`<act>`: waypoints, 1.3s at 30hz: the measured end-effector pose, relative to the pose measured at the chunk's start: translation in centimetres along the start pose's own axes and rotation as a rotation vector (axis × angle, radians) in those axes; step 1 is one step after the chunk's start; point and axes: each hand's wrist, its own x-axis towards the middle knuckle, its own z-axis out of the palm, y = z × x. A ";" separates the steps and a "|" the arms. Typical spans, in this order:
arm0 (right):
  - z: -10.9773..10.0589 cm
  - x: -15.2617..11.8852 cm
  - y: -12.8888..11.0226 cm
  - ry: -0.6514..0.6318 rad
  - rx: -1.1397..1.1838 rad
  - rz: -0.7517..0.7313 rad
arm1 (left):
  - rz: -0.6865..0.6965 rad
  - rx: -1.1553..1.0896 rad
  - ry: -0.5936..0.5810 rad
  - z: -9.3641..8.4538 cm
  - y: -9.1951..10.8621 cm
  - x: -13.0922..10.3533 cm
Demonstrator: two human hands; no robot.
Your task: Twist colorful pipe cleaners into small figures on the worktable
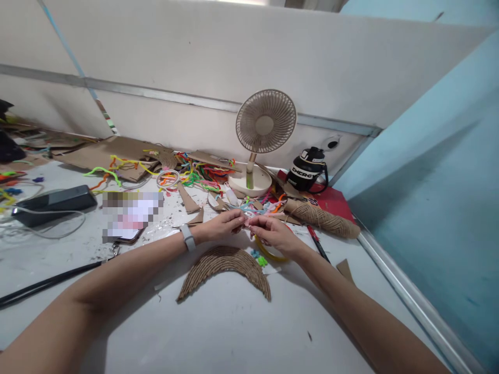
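My left hand (229,223) and my right hand (268,232) meet above the table, fingertips pinched close together. Between them is a small pinkish piece, too small to make out well. Below the hands lies a brown crescent (228,262) of coiled twine. Small green pieces (261,261) and blue pieces (254,253) lie by its right side. A yellow ring (273,254) is partly hidden under my right hand.
A white fan (265,122) stands behind tangled colourful pipe cleaners and cardboard scraps (187,198). Right of it are a black jug (306,169), a twine roll (323,218) and a red pen (317,243). A phone (132,218) and black box (56,204) lie left.
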 end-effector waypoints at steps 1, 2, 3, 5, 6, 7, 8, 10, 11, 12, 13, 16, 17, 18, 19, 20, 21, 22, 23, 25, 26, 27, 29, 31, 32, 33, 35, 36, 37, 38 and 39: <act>0.0 0.0 0.0 0.000 0.004 -0.006 | -0.002 -0.004 -0.009 0.0 0.1 0.0; -0.1 0.0 0.0 -0.003 0.007 -0.008 | -0.006 -0.006 -0.018 -0.1 0.2 0.0; -0.1 0.0 0.0 -0.008 0.010 -0.007 | -0.010 -0.005 -0.028 -0.1 0.4 -0.1; -0.2 0.1 0.2 -0.014 0.016 0.003 | -0.020 0.005 -0.043 -0.4 0.8 -0.2; -0.3 0.1 0.3 -0.007 0.020 0.010 | -0.025 0.019 -0.048 -0.5 1.1 -0.2; -0.3 0.1 0.4 0.004 0.025 0.017 | -0.028 0.040 -0.054 -0.7 1.3 -0.3; -0.2 0.2 0.4 0.017 0.028 0.026 | -0.028 0.069 -0.058 -0.8 1.5 -0.4; 0.0 0.2 0.6 0.039 0.026 0.039 | -0.019 0.151 -0.053 -1.0 1.7 -0.4; 0.1 0.2 0.7 0.041 0.024 0.044 | -0.011 0.206 -0.042 -1.0 1.7 -0.4; 0.3 0.2 0.8 0.041 0.023 0.048 | 0.001 0.268 -0.027 -1.0 1.5 -0.4; 0.4 0.2 0.9 0.041 0.024 0.055 | 0.016 0.334 -0.012 -1.0 1.4 -0.3; 0.8 0.3 1.2 0.041 0.047 0.080 | 0.058 0.493 0.005 -0.6 0.7 0.0; 0.9 0.3 1.3 0.042 0.056 0.086 | 0.068 0.515 0.004 -0.5 0.6 0.0; 0.9 0.4 1.4 0.038 0.060 0.090 | 0.075 0.520 0.001 -0.4 0.5 0.1; 0.9 0.4 1.4 0.033 0.057 0.088 | 0.080 0.511 0.000 -0.3 0.4 0.1; 0.9 0.4 1.4 0.030 0.047 0.080 | 0.082 0.492 0.003 -0.2 0.4 0.1; 0.9 0.4 1.4 0.024 0.030 0.070 | 0.081 0.464 0.008 -0.2 0.4 0.1; 0.8 0.4 1.3 0.019 0.009 0.055 | 0.075 0.425 0.010 -0.2 0.4 0.1; 0.8 0.3 1.1 0.018 -0.011 0.039 | 0.066 0.379 0.009 -0.3 0.4 0.1; 0.8 0.2 0.8 0.029 -0.036 0.018 | 0.043 0.259 -0.009 -0.7 0.5 0.1; 0.8 0.2 0.6 0.044 -0.042 0.016 | 0.032 0.197 -0.019 -0.9 0.5 0.1; 0.8 0.2 0.5 0.062 -0.046 0.017 | 0.023 0.144 -0.024 -1.1 0.5 0.1; 0.8 0.1 0.4 0.096 -0.053 0.021 | 0.012 0.091 -0.017 -1.3 0.4 0.0; 0.8 0.1 0.4 0.117 -0.060 0.008 | 0.011 0.095 -0.007 -1.3 0.3 0.0; 0.8 0.2 0.4 0.122 -0.063 -0.002 | 0.011 0.101 -0.005 -1.2 0.2 0.0; 0.8 0.2 0.4 0.124 -0.064 -0.013 | 0.006 0.103 -0.002 -1.0 0.2 0.1; 0.8 0.3 0.6 0.130 -0.073 -0.024 | -0.016 0.080 0.008 -0.7 0.1 0.1; 0.8 0.3 0.6 0.135 -0.080 -0.029 | -0.028 0.053 0.012 -0.6 0.0 0.1; 0.8 0.3 0.7 0.139 -0.091 -0.042 | -0.035 0.020 0.012 -0.6 0.0 0.2; 0.9 0.3 0.8 0.145 -0.108 -0.061 | -0.039 -0.016 0.009 -0.5 0.1 0.2; 0.9 0.3 0.9 0.155 -0.133 -0.084 | -0.038 -0.052 0.003 -0.5 0.2 0.2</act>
